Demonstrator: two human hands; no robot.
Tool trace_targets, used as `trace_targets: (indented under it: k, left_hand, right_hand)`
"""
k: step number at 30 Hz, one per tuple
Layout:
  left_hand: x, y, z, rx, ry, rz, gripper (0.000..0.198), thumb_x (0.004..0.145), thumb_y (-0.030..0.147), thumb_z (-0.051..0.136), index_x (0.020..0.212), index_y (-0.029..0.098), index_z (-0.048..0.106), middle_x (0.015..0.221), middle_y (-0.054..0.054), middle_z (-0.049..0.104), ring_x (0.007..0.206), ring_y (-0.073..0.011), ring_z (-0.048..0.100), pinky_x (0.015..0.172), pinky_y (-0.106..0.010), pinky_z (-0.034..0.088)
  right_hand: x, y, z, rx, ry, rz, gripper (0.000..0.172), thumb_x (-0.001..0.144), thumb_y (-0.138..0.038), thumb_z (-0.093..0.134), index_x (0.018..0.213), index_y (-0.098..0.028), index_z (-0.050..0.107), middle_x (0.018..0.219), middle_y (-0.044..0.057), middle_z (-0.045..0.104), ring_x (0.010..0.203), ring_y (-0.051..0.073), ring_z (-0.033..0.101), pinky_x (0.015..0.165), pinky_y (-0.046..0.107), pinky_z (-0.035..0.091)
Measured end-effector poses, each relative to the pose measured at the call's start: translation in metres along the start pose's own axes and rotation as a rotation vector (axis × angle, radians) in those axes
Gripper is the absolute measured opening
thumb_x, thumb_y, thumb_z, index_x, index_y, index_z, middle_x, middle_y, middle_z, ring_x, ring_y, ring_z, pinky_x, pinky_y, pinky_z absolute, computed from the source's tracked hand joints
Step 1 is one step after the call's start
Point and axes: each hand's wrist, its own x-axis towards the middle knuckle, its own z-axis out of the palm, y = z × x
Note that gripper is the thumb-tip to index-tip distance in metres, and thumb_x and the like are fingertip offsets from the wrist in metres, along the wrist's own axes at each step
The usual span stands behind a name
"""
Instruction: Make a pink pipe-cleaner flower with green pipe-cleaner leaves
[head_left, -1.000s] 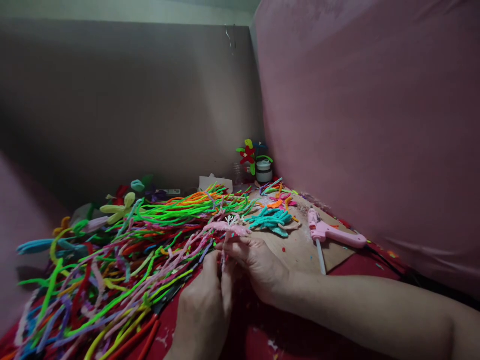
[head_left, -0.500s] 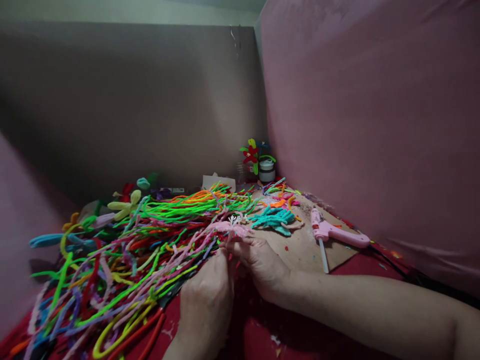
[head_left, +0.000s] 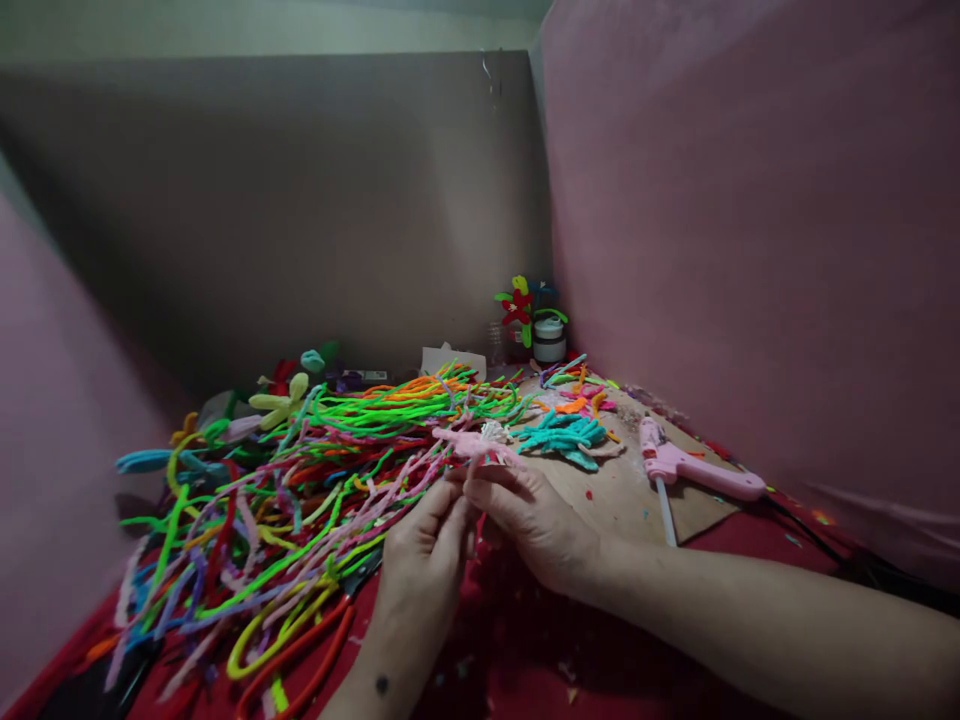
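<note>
A pale pink pipe-cleaner flower with white tips beside it is held up in front of me. My right hand pinches it from below, thumb and index finger pressed together under the petals. Close against it, my left hand is closed too, its fingertips at the base of the same flower. The stem area is mostly hidden by my fingers. Left of my hands spreads a large heap of colourful pipe cleaners, and beyond my right hand lies a bunch of teal pipe-cleaner pieces.
A pink glue gun with a glue stick rests on a cardboard sheet at right. Red-handled scissors lie near my left forearm. Finished flowers and a lidded jar stand at the back by the walls.
The whole scene has shifted right in view as the camera turned. The pink flower has tipped, and my hands have turned slightly around its base, still pinching.
</note>
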Motion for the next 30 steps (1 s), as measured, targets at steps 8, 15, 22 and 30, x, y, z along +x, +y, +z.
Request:
trace_targets:
  k: [8, 15, 22, 30]
  left_hand:
    - [-0.003, 0.004, 0.001, -0.339, -0.127, -0.243, 0.022, 0.075, 0.037, 0.061, 0.07, 0.016, 0.056, 0.043, 0.008, 0.038, 0.035, -0.0026, 0.023, 0.034, -0.015, 0.016]
    - [-0.003, 0.003, -0.003, -0.638, -0.279, -0.303, 0.015, 0.08, 0.033, 0.057, 0.078, 0.018, 0.055, 0.04, 0.01, 0.032, 0.033, -0.002, 0.015, 0.031, -0.013, 0.021]
    - [-0.003, -0.002, -0.006, -0.709, -0.33, -0.312, 0.01, 0.082, 0.028, 0.054, 0.084, 0.019, 0.055, 0.038, 0.011, 0.03, 0.032, -0.0024, 0.011, 0.03, -0.013, 0.021]
    - [-0.005, 0.002, -0.005, -0.669, -0.349, -0.299, 0.021, 0.08, 0.031, 0.057, 0.098, 0.021, 0.054, 0.04, 0.01, 0.034, 0.034, -0.0031, 0.016, 0.033, -0.014, 0.02]
  right_hand:
    - [0.003, 0.005, -0.006, -0.046, -0.02, 0.031, 0.029, 0.074, -0.037, 0.063, 0.094, -0.016, 0.067, 0.076, 0.003, 0.061, 0.057, 0.009, 0.048, 0.051, 0.021, 0.037]
    - [0.004, 0.003, -0.004, 0.098, -0.093, 0.012, 0.022, 0.076, -0.03, 0.064, 0.096, -0.021, 0.066, 0.091, 0.002, 0.063, 0.063, 0.009, 0.052, 0.057, 0.021, 0.041]
    - [0.005, 0.001, -0.004, 0.209, -0.168, 0.046, 0.015, 0.074, -0.021, 0.066, 0.089, -0.019, 0.067, 0.078, 0.0, 0.06, 0.066, 0.009, 0.052, 0.061, 0.02, 0.039]
    - [0.002, -0.008, -0.002, 0.176, -0.168, 0.022, 0.021, 0.072, -0.023, 0.069, 0.092, -0.019, 0.066, 0.082, 0.0, 0.06, 0.07, 0.01, 0.051, 0.065, 0.023, 0.039]
